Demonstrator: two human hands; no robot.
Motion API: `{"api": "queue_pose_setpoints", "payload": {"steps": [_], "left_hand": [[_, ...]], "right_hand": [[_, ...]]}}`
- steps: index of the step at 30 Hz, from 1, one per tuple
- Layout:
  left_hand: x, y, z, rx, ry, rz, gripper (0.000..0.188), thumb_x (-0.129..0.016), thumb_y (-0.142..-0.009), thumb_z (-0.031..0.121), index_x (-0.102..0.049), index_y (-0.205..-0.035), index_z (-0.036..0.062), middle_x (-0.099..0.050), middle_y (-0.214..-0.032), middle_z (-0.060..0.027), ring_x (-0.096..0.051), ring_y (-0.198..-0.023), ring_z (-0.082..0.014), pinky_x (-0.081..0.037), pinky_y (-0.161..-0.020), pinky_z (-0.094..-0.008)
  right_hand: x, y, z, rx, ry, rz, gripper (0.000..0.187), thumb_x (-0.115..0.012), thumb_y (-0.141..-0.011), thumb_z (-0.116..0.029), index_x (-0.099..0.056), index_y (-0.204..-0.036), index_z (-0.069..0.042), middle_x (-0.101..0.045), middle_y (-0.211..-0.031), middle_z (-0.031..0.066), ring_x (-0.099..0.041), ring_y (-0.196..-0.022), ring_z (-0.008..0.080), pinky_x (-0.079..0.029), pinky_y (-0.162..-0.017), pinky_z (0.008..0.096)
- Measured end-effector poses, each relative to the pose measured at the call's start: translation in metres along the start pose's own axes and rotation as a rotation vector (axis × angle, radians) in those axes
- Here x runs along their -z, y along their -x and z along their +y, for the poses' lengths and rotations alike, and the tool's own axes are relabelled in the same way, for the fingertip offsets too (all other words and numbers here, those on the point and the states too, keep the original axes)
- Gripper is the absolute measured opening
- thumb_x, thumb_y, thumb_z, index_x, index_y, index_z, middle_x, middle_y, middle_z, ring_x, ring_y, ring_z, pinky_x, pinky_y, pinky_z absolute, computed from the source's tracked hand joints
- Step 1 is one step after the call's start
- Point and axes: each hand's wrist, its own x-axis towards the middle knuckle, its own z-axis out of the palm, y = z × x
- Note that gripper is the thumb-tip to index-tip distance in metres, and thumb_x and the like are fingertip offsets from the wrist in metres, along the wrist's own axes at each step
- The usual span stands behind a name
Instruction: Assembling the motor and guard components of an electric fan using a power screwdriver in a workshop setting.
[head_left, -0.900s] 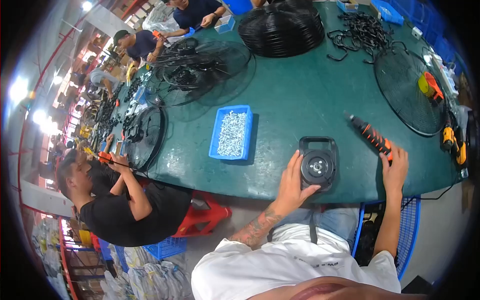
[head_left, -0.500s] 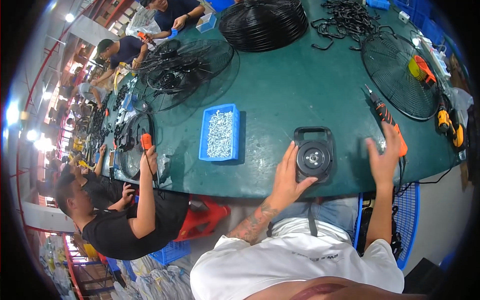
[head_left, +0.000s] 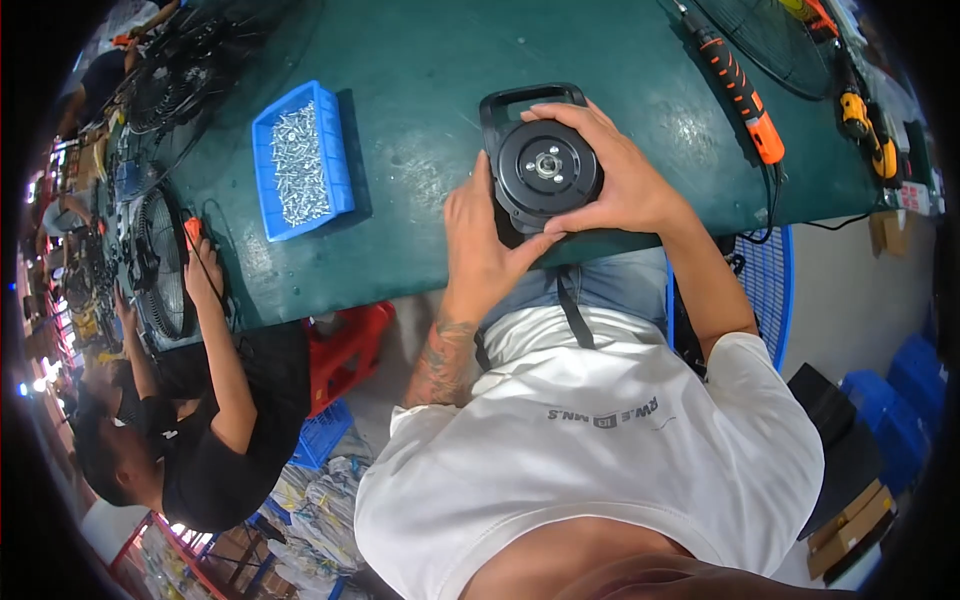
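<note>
In the head view, the black round part with handle (head_left: 547, 168) is near the close edge of the green tabletop (head_left: 420, 110); whether it lies flat or is lifted a little, I cannot tell; the right hand (head_left: 628, 175) has its fingers clamped around the disc, with the thumb at the lower rim; the left hand (head_left: 487, 232) holds the left lower corner, fingers along the side and thumb below; to the left stands a blue box (head_left: 338, 160) with silver screws (head_left: 298, 165); to the right lies an orange-black screwdriver (head_left: 737, 88), apart from both hands.
</note>
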Motion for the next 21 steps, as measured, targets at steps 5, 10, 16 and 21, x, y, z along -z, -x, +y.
{"api": "queue_pose_setpoints", "payload": {"steps": [5, 10, 16, 21], "left_hand": [[0.0024, -0.0016, -0.0033, -0.026, 0.010, -0.015, 0.117, -0.094, -0.074, 0.037, -0.030, -0.160, -0.0094, -0.060, -0.136, -0.0217, -0.057, -0.125, -0.0389, -0.038, -0.109, -0.0519], [0.0043, -0.0016, -0.0007, -0.031, 0.014, -0.005, 0.117, -0.093, -0.074, 0.038, -0.031, -0.160, -0.0097, -0.063, -0.131, -0.0197, -0.061, -0.120, -0.0365, -0.039, -0.109, -0.0510], [0.0070, -0.0026, 0.0022, -0.012, 0.032, 0.002, 0.118, -0.095, -0.072, 0.038, -0.032, -0.160, -0.0097, -0.064, -0.130, -0.0189, -0.062, -0.119, -0.0353, -0.039, -0.110, -0.0504], [0.0085, 0.0012, 0.0012, 0.016, 0.036, -0.018, 0.115, -0.094, -0.074, 0.037, -0.032, -0.159, -0.0100, -0.064, -0.133, -0.0212, -0.061, -0.120, -0.0377, -0.039, -0.110, -0.0513]], "right_hand": [[-0.0021, -0.0003, 0.0024, 0.057, 0.050, 0.025, 0.101, -0.097, -0.063, -0.035, -0.051, -0.149, -0.011, -0.061, -0.143, 0.0100, -0.054, -0.139, 0.0327, -0.018, -0.129, 0.0580], [-0.0005, -0.0031, 0.0006, 0.079, 0.034, 0.028, 0.097, -0.096, -0.062, -0.032, -0.054, -0.147, -0.010, -0.064, -0.140, 0.0093, -0.058, -0.135, 0.0328, -0.020, -0.128, 0.0569], [-0.0003, -0.0033, -0.0015, 0.060, 0.026, 0.013, 0.098, -0.096, -0.062, -0.032, -0.054, -0.148, -0.012, -0.064, -0.141, 0.0089, -0.058, -0.136, 0.0324, -0.019, -0.128, 0.0584], [-0.0010, -0.0026, -0.0025, 0.044, 0.001, -0.002, 0.100, -0.096, -0.062, -0.034, -0.052, -0.149, -0.011, -0.062, -0.144, 0.0095, -0.053, -0.141, 0.0330, -0.018, -0.128, 0.0592]]}}
